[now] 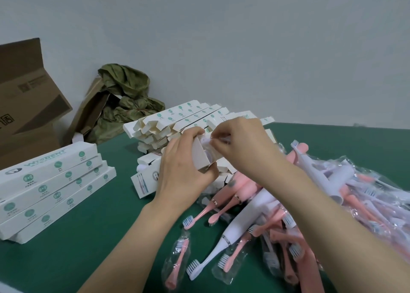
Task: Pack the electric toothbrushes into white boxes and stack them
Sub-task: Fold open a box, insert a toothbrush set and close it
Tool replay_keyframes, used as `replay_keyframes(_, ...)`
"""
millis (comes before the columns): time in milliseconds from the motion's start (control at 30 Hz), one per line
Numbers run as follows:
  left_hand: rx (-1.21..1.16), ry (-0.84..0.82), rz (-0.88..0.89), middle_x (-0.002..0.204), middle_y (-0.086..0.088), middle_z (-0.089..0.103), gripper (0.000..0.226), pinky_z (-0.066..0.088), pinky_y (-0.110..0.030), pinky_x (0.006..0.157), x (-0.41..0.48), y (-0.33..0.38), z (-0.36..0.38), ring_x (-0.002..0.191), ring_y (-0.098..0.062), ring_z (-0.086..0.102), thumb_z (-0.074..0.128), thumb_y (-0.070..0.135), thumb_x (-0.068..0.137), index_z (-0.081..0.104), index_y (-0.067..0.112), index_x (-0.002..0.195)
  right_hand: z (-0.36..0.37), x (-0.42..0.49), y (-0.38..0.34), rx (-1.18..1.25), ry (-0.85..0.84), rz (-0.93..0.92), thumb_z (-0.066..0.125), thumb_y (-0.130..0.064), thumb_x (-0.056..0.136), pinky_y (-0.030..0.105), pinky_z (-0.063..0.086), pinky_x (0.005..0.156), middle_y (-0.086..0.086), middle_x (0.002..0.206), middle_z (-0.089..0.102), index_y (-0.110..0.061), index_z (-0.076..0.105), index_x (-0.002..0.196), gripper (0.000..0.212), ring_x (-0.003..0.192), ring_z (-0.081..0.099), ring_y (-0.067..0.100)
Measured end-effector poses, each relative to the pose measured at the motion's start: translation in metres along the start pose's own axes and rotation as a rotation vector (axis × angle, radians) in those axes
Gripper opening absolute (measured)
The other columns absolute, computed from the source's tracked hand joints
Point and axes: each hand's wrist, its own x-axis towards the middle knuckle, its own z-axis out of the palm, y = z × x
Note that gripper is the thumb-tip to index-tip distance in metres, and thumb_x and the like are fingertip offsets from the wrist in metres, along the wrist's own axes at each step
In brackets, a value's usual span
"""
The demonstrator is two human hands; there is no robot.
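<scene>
Left hand (184, 172) grips box (199, 157); right fingers (224, 132) pinch toothbrush (204, 142).

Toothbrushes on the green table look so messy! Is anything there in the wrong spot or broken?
Nothing looks broken. The toothbrushes lie in a jumbled heap, pink and white crossed over each other, some in clear bags, unlike the closed white boxes stacked tidily on the left. One bagged pink brush head lies apart.

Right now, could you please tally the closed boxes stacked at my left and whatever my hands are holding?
Closed boxes showing in the left stack: 4
Box gripped by the left hand: 1
Toothbrush pinched by the right hand at its mouth: 1
Total: 6
</scene>
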Motion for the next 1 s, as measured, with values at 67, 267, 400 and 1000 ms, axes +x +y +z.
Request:
replay_keyframes(67,-0.008,-0.040,0.008,0.108,0.012,0.055,0.063,0.035,-0.025,0.087,-0.001,0.000,0.001,0.103,-0.009,0.044,0.077,0.014,0.062,0.050,0.022,0.119,0.003,-0.001,-0.003,-0.001,-0.079,-0.016,0.050,-0.012,0.090,0.029,0.045,0.073,0.010,0.095,0.068,-0.014,0.072,0.098,0.023,0.091,0.059,0.025)
replay_keyframes(267,-0.029,-0.048,0.001,0.112,0.011,0.055,0.064,0.035,-0.025,0.084,0.000,0.001,0.001,0.106,-0.011,0.046,0.077,0.018,0.063,0.048,0.024,0.121,0.005,0.002,-0.002,0.356,-0.224,0.161,0.048,-0.007,0.088,0.014,0.038,0.045,0.006,0.105,0.058,-0.018,0.063,0.113,0.032,0.067,0.049,0.013)
replay_keyframes(400,-0.022,0.017,-0.007,0.112,0.013,0.053,0.060,0.035,-0.026,0.085,0.002,-0.002,0.000,0.105,-0.009,0.046,0.074,0.025,0.065,0.046,0.027,0.119,0.006,0.001,0.004,0.610,0.031,0.245,0.069,-0.014,0.079,0.027,0.051,0.069,-0.008,0.090,0.060,-0.022,0.053,0.109,0.035,0.078,0.059,0.009)
replay_keyframes(1000,-0.098,0.131,-0.047,0.110,0.006,0.063,0.055,0.041,-0.026,0.080,0.011,-0.008,-0.014,0.100,-0.021,0.057,0.069,0.025,0.066,0.051,0.025,0.118,0.035,0.004,-0.031,0.212,0.104,-0.154,0.045,-0.021,0.098,0.028,0.025,0.066,-0.008,0.058,0.039,-0.026,0.038,0.057,0.042,0.066,0.040,0.012)
